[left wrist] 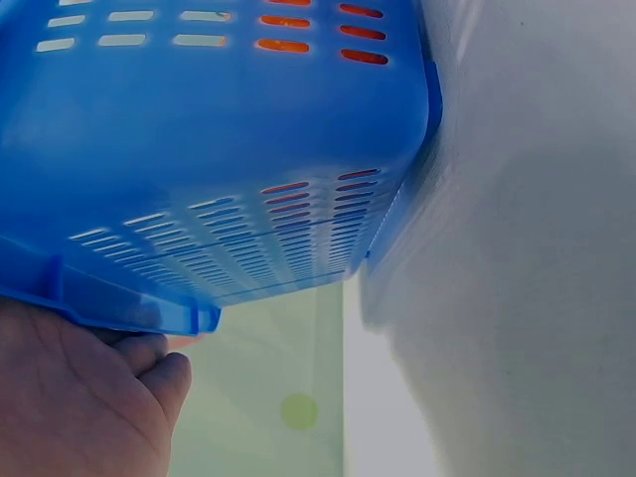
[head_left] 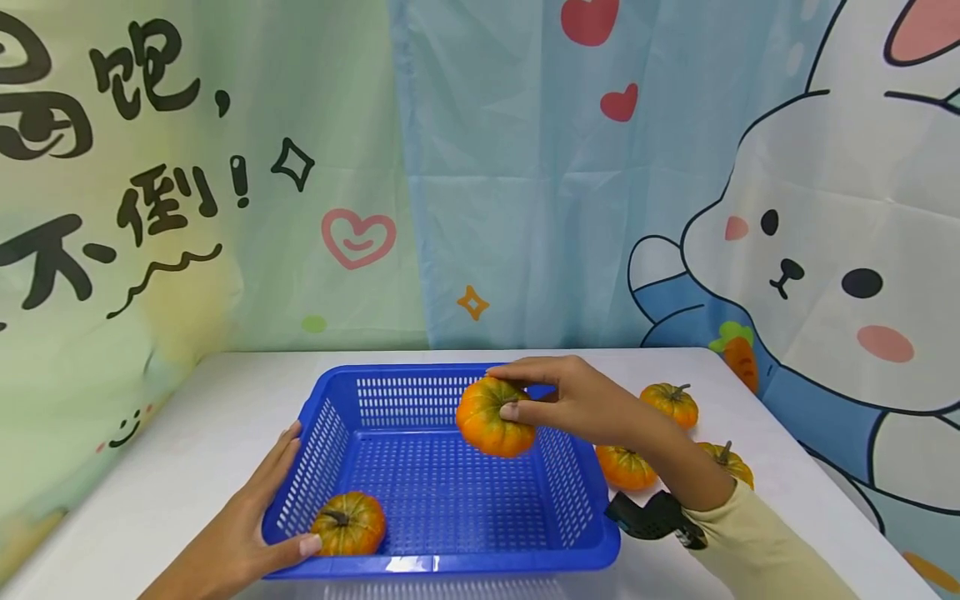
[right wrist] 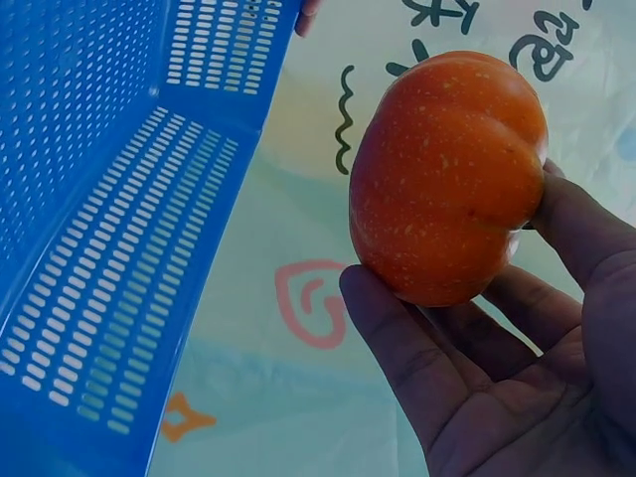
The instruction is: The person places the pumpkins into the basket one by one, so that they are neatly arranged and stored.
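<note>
A small orange pumpkin (head_left: 491, 423) is held above the right part of a blue plastic basket (head_left: 435, 565). My right hand (head_left: 570, 400) pinches it between thumb and fingers; the right wrist view shows the smooth underside of this pumpkin (right wrist: 447, 184). My left hand (head_left: 243, 521) rests at the basket's front left corner, straight fingers along the outside of the left rim and thumb across the front rim. Close by that thumb, a second pumpkin (head_left: 351, 525) sits inside the basket. From below, the left wrist view shows the left palm (left wrist: 84, 397) against the rim.
To the right of the basket, partly behind the right forearm, are three more pumpkins: one at the back (head_left: 670, 405), one by the basket wall (head_left: 626, 468) and one farther right (head_left: 727, 463). The white table (head_left: 217, 417) meets a printed curtain (head_left: 495, 208) behind.
</note>
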`<action>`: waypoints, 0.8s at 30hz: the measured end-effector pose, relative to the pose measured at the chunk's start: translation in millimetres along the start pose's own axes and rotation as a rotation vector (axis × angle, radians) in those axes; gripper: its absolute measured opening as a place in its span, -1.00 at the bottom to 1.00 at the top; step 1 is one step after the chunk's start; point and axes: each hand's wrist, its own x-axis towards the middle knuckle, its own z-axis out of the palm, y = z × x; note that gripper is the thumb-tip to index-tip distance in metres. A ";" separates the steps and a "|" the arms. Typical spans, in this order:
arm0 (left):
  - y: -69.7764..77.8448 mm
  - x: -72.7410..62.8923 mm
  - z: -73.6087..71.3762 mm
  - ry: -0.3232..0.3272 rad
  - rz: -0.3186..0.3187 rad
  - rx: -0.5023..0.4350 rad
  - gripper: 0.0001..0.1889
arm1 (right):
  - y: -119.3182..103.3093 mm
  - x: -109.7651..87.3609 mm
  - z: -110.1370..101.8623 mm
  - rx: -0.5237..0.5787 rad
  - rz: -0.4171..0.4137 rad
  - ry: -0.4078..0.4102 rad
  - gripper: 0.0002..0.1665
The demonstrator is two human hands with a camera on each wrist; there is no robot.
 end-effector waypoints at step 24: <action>0.2 0.9 -0.1 0.010 0.031 0.005 0.08 | -5.2 44.1 33.9 -0.004 0.013 -0.235 -0.44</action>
